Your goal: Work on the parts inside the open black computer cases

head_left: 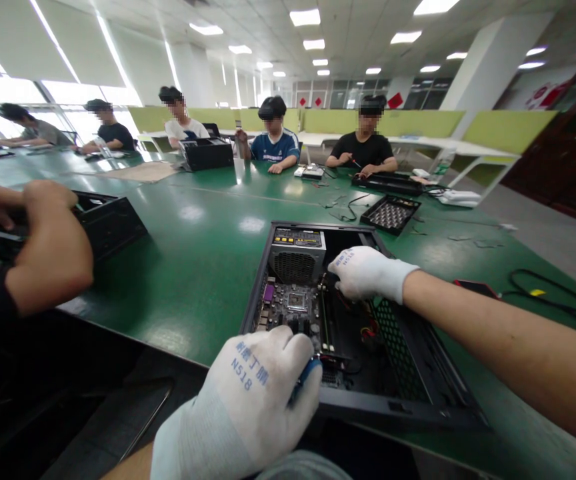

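Note:
An open black computer case [255, 293] lies on its side in front of me. Inside it are a power supply [295, 263] and a motherboard [288, 297] with a purple port and a bare CPU socket. My left hand [258, 393], in a white glove, is closed around a small blue object [304, 380] at the case's near edge; the fingers hide most of it. My gloved right hand [361, 273] reaches in beside the power supply, its fingers pinched near the board's upper right corner. What they grip is hidden. Coloured wires [368, 333] lie in the case to the right.
At left, a person's bare arm [63, 247] reaches into another black case [113, 223]. Several people work across the green table [183, 267]. A black tray-like part [391, 213] sits behind my case. To the right lies a black cable [553, 290] near a red-edged object [475, 288].

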Demonstrator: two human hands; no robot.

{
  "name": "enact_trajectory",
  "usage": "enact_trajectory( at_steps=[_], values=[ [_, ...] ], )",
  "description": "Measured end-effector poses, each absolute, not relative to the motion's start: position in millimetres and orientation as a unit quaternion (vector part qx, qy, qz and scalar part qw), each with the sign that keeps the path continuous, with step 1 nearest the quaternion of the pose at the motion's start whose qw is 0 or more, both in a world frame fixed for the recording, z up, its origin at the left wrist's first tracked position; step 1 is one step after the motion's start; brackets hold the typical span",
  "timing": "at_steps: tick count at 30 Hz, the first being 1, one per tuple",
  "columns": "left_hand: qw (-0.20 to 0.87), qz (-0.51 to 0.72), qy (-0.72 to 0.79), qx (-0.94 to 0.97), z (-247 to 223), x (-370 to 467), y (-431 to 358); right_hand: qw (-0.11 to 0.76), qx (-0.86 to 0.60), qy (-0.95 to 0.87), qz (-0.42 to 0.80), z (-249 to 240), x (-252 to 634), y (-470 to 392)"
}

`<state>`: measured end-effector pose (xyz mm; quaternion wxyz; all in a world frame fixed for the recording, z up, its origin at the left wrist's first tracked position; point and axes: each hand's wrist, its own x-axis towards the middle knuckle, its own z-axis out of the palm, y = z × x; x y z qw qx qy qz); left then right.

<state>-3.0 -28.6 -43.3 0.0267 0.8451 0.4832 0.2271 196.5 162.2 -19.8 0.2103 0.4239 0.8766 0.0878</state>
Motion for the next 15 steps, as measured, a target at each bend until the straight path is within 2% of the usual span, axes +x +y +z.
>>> enact_trajectory(
  at_steps=[9, 15],
  values=[
    [0.018, 0.230, 0.487, 0.842, -43, -2, -29, 0.200, 0.429, 0.875, 0.100, -31, 201, 187],
    [0.015, 0.229, 0.490, 0.841, -45, -2, -28, 0.163, 0.439, 0.877, 0.108, -31, 199, 191]
  ],
)
